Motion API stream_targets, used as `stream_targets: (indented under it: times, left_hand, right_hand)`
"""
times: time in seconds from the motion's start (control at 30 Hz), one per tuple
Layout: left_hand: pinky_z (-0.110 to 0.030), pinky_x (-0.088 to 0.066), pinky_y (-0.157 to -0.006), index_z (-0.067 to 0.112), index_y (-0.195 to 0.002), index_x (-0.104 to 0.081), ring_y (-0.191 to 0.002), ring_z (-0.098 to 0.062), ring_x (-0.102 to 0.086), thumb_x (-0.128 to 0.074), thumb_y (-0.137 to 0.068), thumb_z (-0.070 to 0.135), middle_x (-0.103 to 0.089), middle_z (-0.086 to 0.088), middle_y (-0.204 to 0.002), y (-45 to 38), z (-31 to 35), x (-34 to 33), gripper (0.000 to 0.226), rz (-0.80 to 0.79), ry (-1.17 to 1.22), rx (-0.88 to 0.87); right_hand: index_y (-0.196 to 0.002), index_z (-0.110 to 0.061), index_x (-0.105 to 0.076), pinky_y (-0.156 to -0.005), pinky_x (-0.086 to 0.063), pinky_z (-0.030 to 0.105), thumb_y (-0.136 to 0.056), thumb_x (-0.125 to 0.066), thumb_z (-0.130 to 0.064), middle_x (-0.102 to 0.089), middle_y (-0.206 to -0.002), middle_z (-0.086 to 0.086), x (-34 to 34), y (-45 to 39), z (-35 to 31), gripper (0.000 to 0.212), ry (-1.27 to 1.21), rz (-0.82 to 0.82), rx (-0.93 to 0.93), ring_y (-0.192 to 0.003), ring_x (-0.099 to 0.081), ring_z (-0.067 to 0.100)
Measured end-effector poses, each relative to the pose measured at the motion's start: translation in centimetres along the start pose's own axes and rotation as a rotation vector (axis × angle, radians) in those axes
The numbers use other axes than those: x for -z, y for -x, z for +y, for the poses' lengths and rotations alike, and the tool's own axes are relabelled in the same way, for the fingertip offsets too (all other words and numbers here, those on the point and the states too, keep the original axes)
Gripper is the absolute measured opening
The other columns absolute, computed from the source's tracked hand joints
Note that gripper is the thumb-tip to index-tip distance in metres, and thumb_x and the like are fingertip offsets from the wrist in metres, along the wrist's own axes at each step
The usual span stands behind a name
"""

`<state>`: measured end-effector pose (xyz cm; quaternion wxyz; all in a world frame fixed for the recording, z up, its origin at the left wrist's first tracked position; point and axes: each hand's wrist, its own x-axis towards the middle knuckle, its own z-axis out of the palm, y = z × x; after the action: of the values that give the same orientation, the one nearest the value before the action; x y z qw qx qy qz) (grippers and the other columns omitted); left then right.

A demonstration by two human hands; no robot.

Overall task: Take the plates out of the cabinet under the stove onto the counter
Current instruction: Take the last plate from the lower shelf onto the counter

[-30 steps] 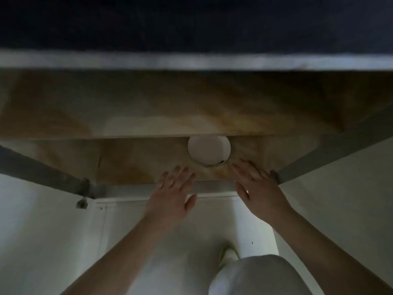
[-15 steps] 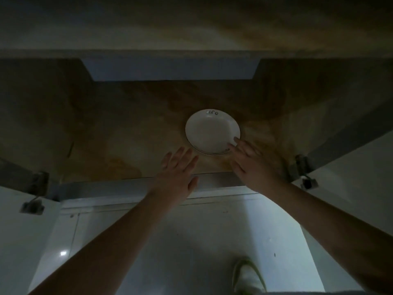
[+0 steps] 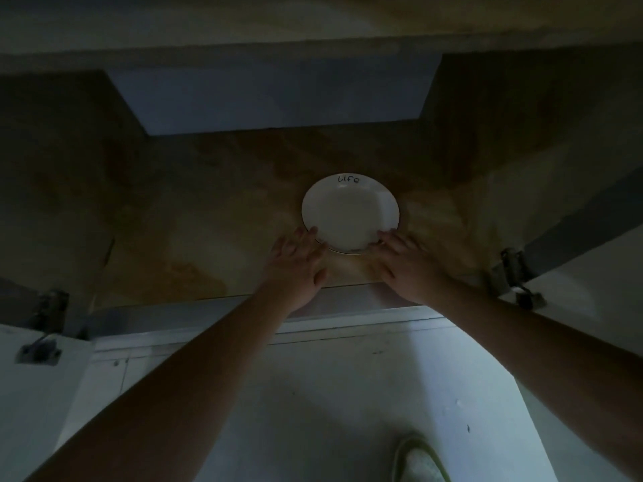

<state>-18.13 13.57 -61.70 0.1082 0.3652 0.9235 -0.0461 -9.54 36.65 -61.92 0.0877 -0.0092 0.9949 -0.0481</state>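
Neither grip is closed yet: the left hand (image 3: 295, 262) and right hand (image 3: 407, 262) lie with fingers spread, their tips now touching the near rim of the white plate (image 3: 349, 213) from either side. Half a second ago the left hand was short of it. The plate sits flat on the cabinet floor (image 3: 195, 238), so the lift looks about to begin.
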Motion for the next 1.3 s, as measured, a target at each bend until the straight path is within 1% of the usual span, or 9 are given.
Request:
stream_targets:
  times: [0.47,0.57,0.7,0.8,0.87,0.97,1.03,1.17,1.3]
  left_hand:
    - [-0.045,-0.023,-0.116,0.023,-0.142,-0.044,-0.15,-0.026,-0.009,-0.039,-0.099,0.04,-0.011,-0.008,-0.165,0.3,0.1,-0.7,0.047,0.168,0.149,-0.04]
    - [-0.046,-0.027,-0.116,0.021,-0.138,-0.05,-0.149,-0.028,-0.011,-0.04,-0.1,0.037,-0.014,-0.008,-0.164,0.0,-0.1,-0.7,0.043,0.244,0.266,-0.015]
    - [-0.027,-0.029,-0.109,0.017,-0.139,-0.051,-0.139,-0.023,-0.036,-0.039,-0.103,0.035,-0.038,-0.009,-0.153,-0.8,0.5,-0.1,0.042,0.347,0.869,0.212]
    - [-0.024,-0.03,-0.102,0.02,-0.135,-0.056,-0.125,-0.015,-0.049,-0.042,-0.102,0.043,-0.054,-0.001,-0.141,-1.5,0.7,0.4,0.043,0.344,1.432,0.559]
    - [-0.033,-0.031,-0.111,0.021,-0.14,-0.052,-0.127,-0.017,-0.05,-0.041,-0.1,0.05,-0.053,0.0,-0.143,-2.1,0.5,0.7,0.051,0.235,1.708,0.716]
    - [-0.036,-0.038,-0.103,0.02,-0.127,-0.06,-0.109,-0.014,-0.058,-0.031,-0.103,0.049,-0.062,0.0,-0.129,-2.5,0.3,1.2,0.047,0.094,1.911,0.663]
    - [-0.038,-0.042,-0.098,0.021,-0.112,-0.062,-0.101,-0.016,-0.062,-0.03,-0.104,0.049,-0.066,-0.002,-0.117,-2.5,0.2,1.6,0.043,0.044,2.053,0.642]
    - [-0.044,-0.053,-0.08,0.013,-0.122,-0.059,-0.098,-0.023,-0.066,-0.033,-0.101,0.054,-0.068,-0.009,-0.108,-2.4,-0.6,1.9,0.052,-0.038,2.15,0.699]
    - [-0.05,-0.055,-0.074,0.014,-0.117,-0.054,-0.096,-0.031,-0.064,-0.03,-0.097,0.063,-0.061,-0.013,-0.108,-2.0,-1.5,1.6,0.058,-0.133,2.161,0.738]
  right_hand:
    - [-0.113,-0.022,-0.068,-0.112,-0.022,0.041,-0.099,-0.045,-0.033,-0.04,-0.151,0.007,-0.7,1.1,-0.6,0.029,-0.122,0.232,0.014,-0.141,-0.028,0.029]
    - [-0.121,-0.019,-0.062,-0.11,-0.03,0.041,-0.101,-0.042,-0.03,-0.036,-0.153,0.008,-0.4,0.0,0.2,0.031,-0.3,0.214,-0.065,-0.139,-0.031,0.028]
    - [-0.147,-0.026,-0.035,-0.111,-0.023,0.029,-0.095,-0.034,-0.06,-0.031,-0.156,0.002,1.7,-1.8,0.8,0.062,-0.967,0.211,-0.5,-0.141,-0.03,0.021]
    - [-0.15,-0.021,-0.027,-0.113,-0.02,0.036,-0.078,-0.04,-0.081,-0.029,-0.157,0.007,3.0,-2.7,1.7,0.095,-1.143,0.263,-0.868,-0.139,-0.031,0.026]
    - [-0.15,-0.024,-0.028,-0.117,-0.02,0.044,-0.079,-0.037,-0.08,-0.028,-0.158,0.005,3.2,-2.9,2.6,0.091,-1.355,0.119,-0.807,-0.14,-0.03,0.026]
    - [-0.15,-0.016,-0.027,-0.113,-0.028,0.041,-0.102,-0.025,-0.046,-0.028,-0.158,0.009,3.0,-3.1,2.7,0.056,-1.582,0.076,-0.589,-0.142,-0.029,0.028]
    - [-0.15,-0.009,-0.022,-0.103,-0.035,0.038,-0.105,-0.018,-0.033,-0.027,-0.157,0.012,3.1,-3.0,2.3,0.051,-1.72,0.101,-0.536,-0.142,-0.029,0.03]
    - [-0.141,-0.023,-0.038,-0.085,-0.045,0.039,-0.102,-0.018,-0.046,-0.044,-0.147,0.007,3.5,-3.1,2.6,0.049,-1.92,0.056,-0.575,-0.118,-0.053,0.025]
    - [-0.141,-0.02,-0.044,-0.066,-0.05,0.038,-0.096,-0.014,-0.064,-0.064,-0.107,-0.001,3.3,-2.9,2.8,0.069,-1.896,-0.05,-0.713,-0.095,-0.061,0.016]
